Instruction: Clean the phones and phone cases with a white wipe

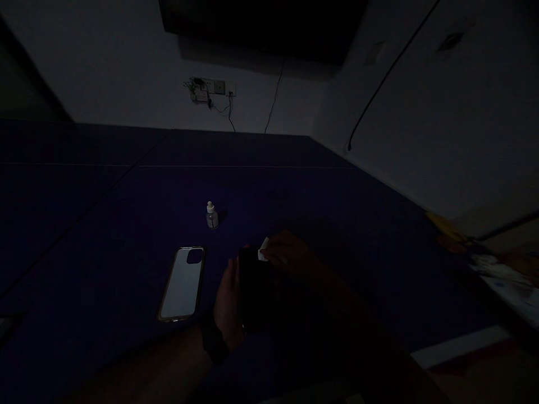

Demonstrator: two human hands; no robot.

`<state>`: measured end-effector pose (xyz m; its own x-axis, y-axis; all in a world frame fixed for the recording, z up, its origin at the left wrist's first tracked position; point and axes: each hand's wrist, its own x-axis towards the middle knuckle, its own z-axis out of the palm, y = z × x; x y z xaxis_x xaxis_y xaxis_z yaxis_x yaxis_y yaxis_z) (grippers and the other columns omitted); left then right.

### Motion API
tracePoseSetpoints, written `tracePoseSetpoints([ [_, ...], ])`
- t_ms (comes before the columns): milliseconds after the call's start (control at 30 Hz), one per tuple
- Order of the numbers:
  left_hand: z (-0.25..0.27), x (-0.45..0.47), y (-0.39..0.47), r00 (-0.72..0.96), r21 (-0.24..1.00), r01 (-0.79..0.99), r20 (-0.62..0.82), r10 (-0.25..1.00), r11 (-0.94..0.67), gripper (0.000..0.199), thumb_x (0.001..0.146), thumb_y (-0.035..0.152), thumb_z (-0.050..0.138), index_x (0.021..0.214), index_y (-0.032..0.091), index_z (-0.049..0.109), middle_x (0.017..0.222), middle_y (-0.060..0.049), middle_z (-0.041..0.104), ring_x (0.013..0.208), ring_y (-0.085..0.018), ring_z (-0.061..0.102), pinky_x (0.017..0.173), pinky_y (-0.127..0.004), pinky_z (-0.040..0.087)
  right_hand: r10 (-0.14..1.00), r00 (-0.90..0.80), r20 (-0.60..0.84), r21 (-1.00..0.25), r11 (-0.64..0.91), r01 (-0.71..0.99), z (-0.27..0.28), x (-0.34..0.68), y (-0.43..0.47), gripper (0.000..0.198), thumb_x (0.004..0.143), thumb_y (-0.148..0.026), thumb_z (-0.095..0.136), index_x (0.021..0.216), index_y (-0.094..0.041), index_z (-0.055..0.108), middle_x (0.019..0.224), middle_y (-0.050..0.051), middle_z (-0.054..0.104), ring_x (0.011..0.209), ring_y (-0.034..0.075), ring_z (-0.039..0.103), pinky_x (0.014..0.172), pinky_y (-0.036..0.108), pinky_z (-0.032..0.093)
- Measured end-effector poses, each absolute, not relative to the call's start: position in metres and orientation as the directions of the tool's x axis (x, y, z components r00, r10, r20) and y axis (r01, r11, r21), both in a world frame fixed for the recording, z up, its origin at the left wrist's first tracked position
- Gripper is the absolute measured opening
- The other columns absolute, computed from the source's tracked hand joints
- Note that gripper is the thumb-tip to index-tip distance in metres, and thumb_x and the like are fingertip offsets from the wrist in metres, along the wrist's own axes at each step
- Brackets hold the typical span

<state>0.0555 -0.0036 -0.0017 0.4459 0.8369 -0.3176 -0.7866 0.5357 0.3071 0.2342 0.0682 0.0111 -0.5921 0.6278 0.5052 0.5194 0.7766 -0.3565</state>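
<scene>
In the dim head view, my left hand [228,300] grips a dark smartphone [256,297] along its left side. A white wipe or piece of tissue [263,250] is pinched in the fingers of my right hand [286,252], over the top part of the phone's dark face. Left of my hands, a phone case [182,285] with a pale back and a camera cutout lies flat on the dark blue surface [126,224]. Beyond it stands a small clear bottle [212,217] with a white dropper top. Shadow hides the phone's right edge.
A wall with a socket panel [210,87] and hanging cables rises behind the surface. Above it is a dark screen [261,28]. Cluttered items [501,275] lie at the right edge. A dark object [10,324] shows at the far left.
</scene>
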Motion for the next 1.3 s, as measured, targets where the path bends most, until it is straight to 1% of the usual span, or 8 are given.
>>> tracePoseSetpoints([
  [100,-0.002,0.055,-0.005,0.440,0.315,-0.783,-0.329,0.835,0.536,0.058,0.093,0.059,0.058,0.144,0.031,0.049,0.116,-0.008,0.071,0.092,-0.027,0.072,0.086,-0.043,0.054,0.619,-0.583,0.526,-0.357,0.783,0.509,0.009,0.233,0.068,0.014,0.096,-0.023,0.062,0.098,-0.020,0.075,0.099,0.008,0.071,0.094,0.019,0.065,0.083,0.034,0.054],
  [233,-0.006,0.053,-0.005,0.441,0.341,-0.775,-0.309,0.842,0.532,0.059,0.094,0.058,0.056,0.146,0.031,0.047,0.117,-0.009,0.071,0.093,-0.028,0.072,0.086,-0.044,0.055,0.598,-0.676,0.431,-0.376,0.799,0.469,0.012,0.237,0.067,0.012,0.095,-0.026,0.065,0.096,-0.022,0.076,0.097,0.006,0.071,0.092,0.018,0.065,0.080,0.032,0.055],
  [500,-0.008,0.053,-0.004,0.434,0.344,-0.780,-0.302,0.849,0.522,0.059,0.096,0.058,0.054,0.149,0.034,0.043,0.116,-0.008,0.071,0.092,-0.027,0.072,0.086,-0.045,0.055,0.604,-0.640,0.475,-0.390,0.796,0.462,0.010,0.234,0.063,0.013,0.092,-0.023,0.067,0.103,-0.023,0.074,0.102,0.007,0.070,0.096,0.020,0.063,0.084,0.035,0.054],
  [700,-0.007,0.053,-0.005,0.464,0.333,-0.769,-0.297,0.835,0.546,0.056,0.096,0.058,0.053,0.146,0.032,0.048,0.121,-0.009,0.070,0.098,-0.029,0.071,0.090,-0.046,0.054,0.667,-0.525,0.529,-0.383,0.740,0.553,0.008,0.229,0.066,0.012,0.090,-0.023,0.069,0.101,-0.023,0.075,0.108,0.008,0.067,0.103,0.022,0.064,0.090,0.038,0.053],
  [867,-0.008,0.051,-0.007,0.467,0.344,-0.756,-0.312,0.827,0.557,0.057,0.095,0.059,0.054,0.141,0.026,0.054,0.114,-0.011,0.072,0.095,-0.029,0.072,0.088,-0.046,0.055,0.642,-0.566,0.517,-0.418,0.766,0.488,0.006,0.226,0.068,0.013,0.092,-0.019,0.066,0.099,-0.023,0.075,0.110,0.008,0.068,0.104,0.020,0.065,0.092,0.038,0.053],
  [1000,-0.006,0.051,-0.006,0.461,0.359,-0.757,-0.299,0.835,0.546,0.054,0.096,0.056,0.055,0.143,0.029,0.051,0.117,-0.010,0.071,0.097,-0.029,0.072,0.089,-0.047,0.055,0.786,-0.481,0.389,-0.652,0.604,0.459,0.012,0.233,0.065,0.013,0.091,-0.027,0.067,0.100,-0.022,0.075,0.112,0.008,0.071,0.104,0.021,0.067,0.091,0.036,0.053],
  [1100,-0.003,0.052,-0.006,0.434,0.413,-0.736,-0.319,0.842,0.536,0.057,0.095,0.058,0.055,0.143,0.027,0.050,0.115,-0.011,0.071,0.094,-0.029,0.073,0.086,-0.046,0.056,0.898,-0.388,0.206,-0.826,0.372,0.423,0.014,0.231,0.065,0.019,0.088,-0.032,0.068,0.102,-0.020,0.073,0.100,0.005,0.074,0.089,0.019,0.070,0.076,0.031,0.055],
  [1300,-0.016,0.054,-0.001,0.321,0.632,-0.610,-0.354,0.879,0.477,0.063,0.089,0.064,0.058,0.133,0.018,0.054,0.109,-0.012,0.071,0.088,-0.027,0.071,0.083,-0.043,0.056,0.963,-0.268,0.042,-0.940,0.129,0.316,0.003,0.222,0.075,0.024,0.076,-0.040,0.074,0.088,-0.019,0.073,0.084,0.003,0.073,0.079,0.018,0.066,0.067,0.026,0.048],
])
